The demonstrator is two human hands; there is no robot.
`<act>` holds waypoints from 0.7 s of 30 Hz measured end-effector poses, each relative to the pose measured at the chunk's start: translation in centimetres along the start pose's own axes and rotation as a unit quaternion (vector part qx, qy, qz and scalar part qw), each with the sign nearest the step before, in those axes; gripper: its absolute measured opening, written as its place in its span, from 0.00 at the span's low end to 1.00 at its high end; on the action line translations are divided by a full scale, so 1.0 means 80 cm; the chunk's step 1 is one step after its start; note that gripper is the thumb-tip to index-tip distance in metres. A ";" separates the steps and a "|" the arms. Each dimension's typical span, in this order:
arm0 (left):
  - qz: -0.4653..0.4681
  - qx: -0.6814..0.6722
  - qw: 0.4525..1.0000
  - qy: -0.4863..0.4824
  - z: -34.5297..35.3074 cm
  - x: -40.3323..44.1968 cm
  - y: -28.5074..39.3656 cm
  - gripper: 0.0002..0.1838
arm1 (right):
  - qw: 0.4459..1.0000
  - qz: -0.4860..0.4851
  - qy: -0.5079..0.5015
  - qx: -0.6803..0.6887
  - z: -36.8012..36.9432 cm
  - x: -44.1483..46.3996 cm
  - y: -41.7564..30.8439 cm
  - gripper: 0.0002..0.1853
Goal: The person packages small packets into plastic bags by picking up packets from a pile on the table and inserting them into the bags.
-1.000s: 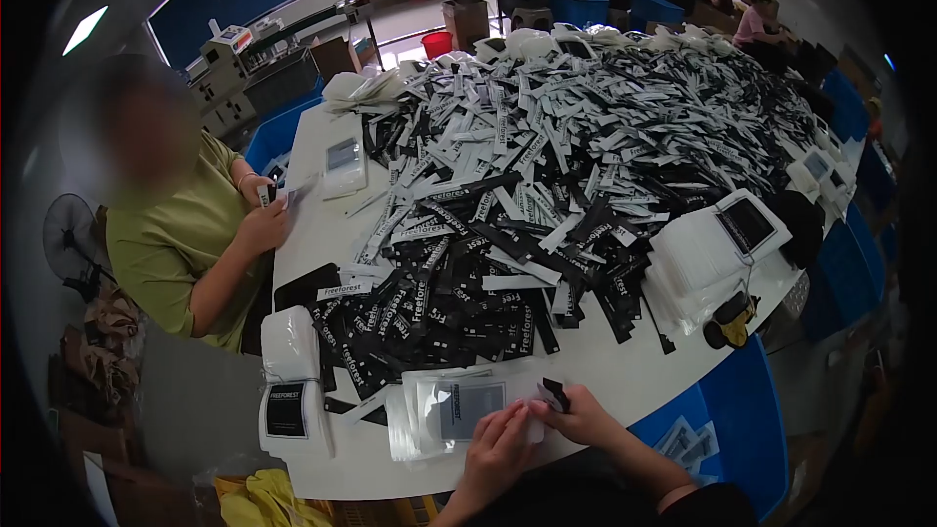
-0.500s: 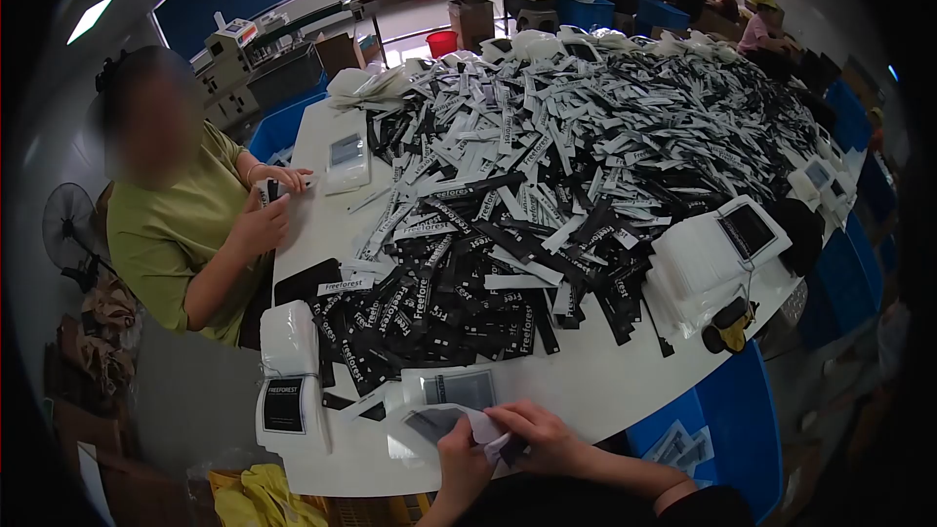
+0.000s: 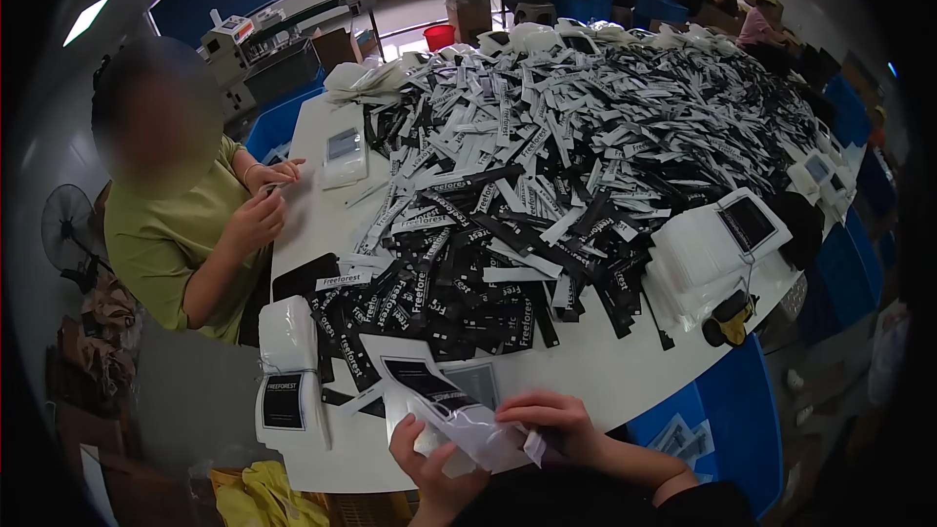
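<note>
A clear-and-white plastic bag with a black printed label (image 3: pixel 425 381) is held up at the table's near edge. My left hand (image 3: pixel 434 468) grips its lower left side, fingers bent around it. At the bag's open-looking right end, my right hand (image 3: pixel 561 426) is closed on the plastic, fingers over the top. Beneath the held bag lies another bag with a grey panel (image 3: pixel 476 383), partly covered. Just beyond are black and white printed "Freeforest" sachets (image 3: pixel 468 293), heaped loosely.
Banded stacks of bags stand at left (image 3: pixel 286 342) and right (image 3: pixel 717 244), with a black-and-yellow tape dispenser (image 3: pixel 730 319) beside the right one. A blue bin (image 3: pixel 727 410) sits below the table's right edge. A co-worker in a green shirt (image 3: pixel 181 224) handles something small across the left side.
The bag has been raised and turned, so its black label now faces up. My left hand has shifted left and its fingers have spread somewhat. The co-worker's hands have drawn together.
</note>
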State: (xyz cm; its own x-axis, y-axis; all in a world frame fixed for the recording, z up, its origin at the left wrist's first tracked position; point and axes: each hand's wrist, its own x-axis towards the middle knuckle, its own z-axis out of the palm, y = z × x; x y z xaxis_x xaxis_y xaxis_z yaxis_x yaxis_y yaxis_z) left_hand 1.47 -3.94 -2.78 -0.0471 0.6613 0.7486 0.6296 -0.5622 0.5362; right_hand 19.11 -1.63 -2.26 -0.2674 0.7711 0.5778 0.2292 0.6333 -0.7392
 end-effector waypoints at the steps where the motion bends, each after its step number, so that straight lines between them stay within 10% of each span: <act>1: 0.066 0.027 0.995 -0.077 -0.019 0.001 0.003 0.28 | 0.990 0.077 -0.051 0.108 -0.001 -0.005 -0.008 0.18; 6: 0.124 0.010 0.969 -0.213 -0.017 0.044 0.038 0.42 | 0.872 0.264 -0.051 0.408 -0.002 -0.018 -0.027 0.15; 8: 0.069 0.009 0.968 -0.242 -0.003 0.028 0.026 0.44 | 0.846 0.385 -0.052 0.364 -0.020 -0.015 -0.029 0.14; 15: -0.068 0.011 0.952 -0.299 0.033 0.013 -0.004 0.50 | 0.965 0.237 0.111 -0.016 -0.072 -0.035 0.047 0.10; 21: -0.066 0.007 0.928 -0.367 0.054 0.001 0.005 0.52 | 0.824 0.220 0.198 0.484 -0.047 -0.030 0.016 0.18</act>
State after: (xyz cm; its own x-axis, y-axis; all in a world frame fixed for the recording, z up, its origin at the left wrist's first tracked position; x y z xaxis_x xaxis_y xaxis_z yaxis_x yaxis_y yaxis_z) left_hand 5.05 -1.99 -4.20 0.4128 0.8871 0.2066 0.6668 -0.4488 0.5949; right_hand 23.59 -2.43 -3.27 0.0127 0.9943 0.1058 -0.6817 0.0860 -0.7266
